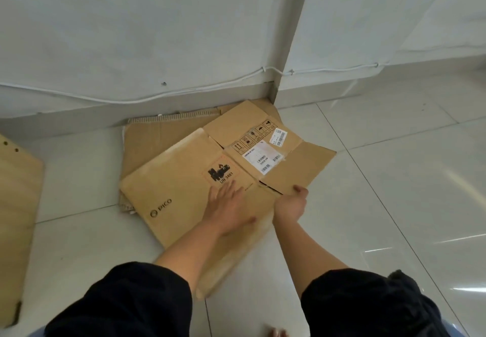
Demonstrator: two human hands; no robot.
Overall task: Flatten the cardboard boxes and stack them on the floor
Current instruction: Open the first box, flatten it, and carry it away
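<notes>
top box [184,179] flattened on the stack [136,147]. left hand [228,205] presses flat, fingers spread; right hand [292,202] pinches its edge. another board [18,205] left aside.

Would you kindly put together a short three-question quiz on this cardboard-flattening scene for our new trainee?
1. True or false: the left hand lies flat, fingers straight, on the flattened brown cardboard box printed PICO.
2. What does the right hand grip? A) the white cable along the wall B) the box's right edge by a flap C) the white shipping label
3. Fill in: under the top box lies another flattened sheet of brown ____.

Key
1. True.
2. B; the white cable and the white shipping label are untouched.
3. Cardboard, resting on the pale tiled floor by the wall corner.
</notes>
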